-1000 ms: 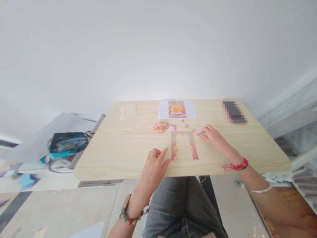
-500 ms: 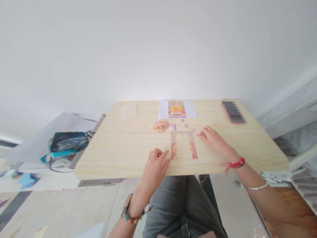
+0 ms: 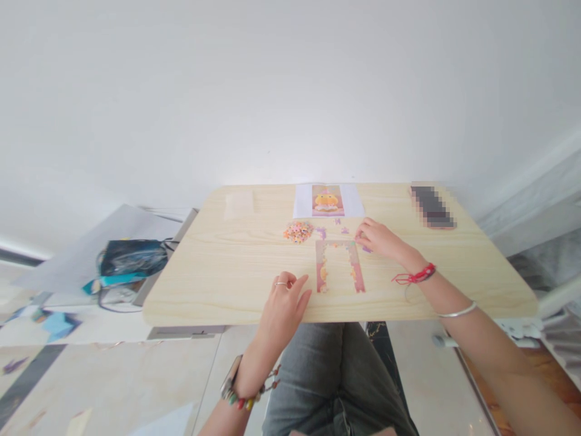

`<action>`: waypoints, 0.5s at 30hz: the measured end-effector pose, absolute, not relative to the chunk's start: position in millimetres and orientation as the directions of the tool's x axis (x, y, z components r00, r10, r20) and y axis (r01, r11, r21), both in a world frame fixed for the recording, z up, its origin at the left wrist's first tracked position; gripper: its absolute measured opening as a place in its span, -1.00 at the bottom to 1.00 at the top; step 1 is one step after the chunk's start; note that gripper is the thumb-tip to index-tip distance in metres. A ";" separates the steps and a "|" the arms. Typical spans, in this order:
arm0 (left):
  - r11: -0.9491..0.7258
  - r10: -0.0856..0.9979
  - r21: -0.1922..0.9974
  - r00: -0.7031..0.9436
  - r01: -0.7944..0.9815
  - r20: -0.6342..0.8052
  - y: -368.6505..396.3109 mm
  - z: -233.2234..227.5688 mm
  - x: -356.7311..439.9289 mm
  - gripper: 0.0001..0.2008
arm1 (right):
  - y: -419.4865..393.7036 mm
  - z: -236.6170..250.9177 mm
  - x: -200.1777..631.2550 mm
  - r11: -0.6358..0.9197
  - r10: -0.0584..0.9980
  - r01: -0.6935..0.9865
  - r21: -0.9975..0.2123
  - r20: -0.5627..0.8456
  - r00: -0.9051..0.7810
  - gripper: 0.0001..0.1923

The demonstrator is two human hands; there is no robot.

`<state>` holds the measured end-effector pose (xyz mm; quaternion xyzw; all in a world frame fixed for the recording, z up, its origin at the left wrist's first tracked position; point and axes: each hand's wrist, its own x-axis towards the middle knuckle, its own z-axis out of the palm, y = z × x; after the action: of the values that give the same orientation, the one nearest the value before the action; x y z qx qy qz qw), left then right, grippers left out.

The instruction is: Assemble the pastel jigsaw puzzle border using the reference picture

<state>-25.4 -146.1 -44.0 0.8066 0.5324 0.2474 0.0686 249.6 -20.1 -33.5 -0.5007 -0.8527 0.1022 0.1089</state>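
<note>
A partly joined jigsaw puzzle frame (image 3: 321, 269) lies on the table, with a top edge and two sides around bare wood. My right hand (image 3: 381, 239) is at its upper right corner, fingertips pinched together over the spot of a small pink puzzle piece, which they mostly hide. Just under those fingers lies a purple puzzle piece (image 3: 367, 249). My left hand (image 3: 285, 300) rests near the table's front edge, left of the puzzle, thumb and fingers apart and holding nothing. Loose purple pieces (image 3: 321, 232) lie above the frame, beside a heap of mixed puzzle pieces (image 3: 298, 231).
Behind the pieces lies a printed sheet (image 3: 303, 201) with a yellow character picture. A blurred-out phone-like object (image 3: 431, 207) is at the back right of the wooden table (image 3: 195, 272). A pale packet (image 3: 239, 206) lies back left. A dark bag (image 3: 131, 259) sits beyond the left edge.
My right hand has moved a little left and away from me, leaving the purple piece lying on the table and reaching the pink piece. My left hand stays put.
</note>
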 end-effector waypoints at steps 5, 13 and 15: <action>-0.403 0.903 0.383 0.291 0.831 0.317 -147.4 -45.0 -28.4 -0.74 | -34.9 -21.5 251.9 0.452 0.891 0.860 -0.236 0.158 -0.425 -0.86; -0.391 0.912 0.418 0.285 0.820 0.294 -149.9 -45.6 -23.0 -0.74 | -119.5 -19.9 200.5 0.582 0.811 0.788 -0.200 0.204 -0.548 -0.90; -0.386 0.917 0.436 0.284 0.813 0.281 -150.8 -44.8 -21.7 -0.74 | -131.1 -28.7 187.0 0.541 0.835 0.829 -0.146 0.217 -0.506 -0.89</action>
<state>-21.7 -150.8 -44.8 0.7945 0.5444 0.2481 0.1041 187.0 -131.1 -28.7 -0.4791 -0.8678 0.0115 0.1314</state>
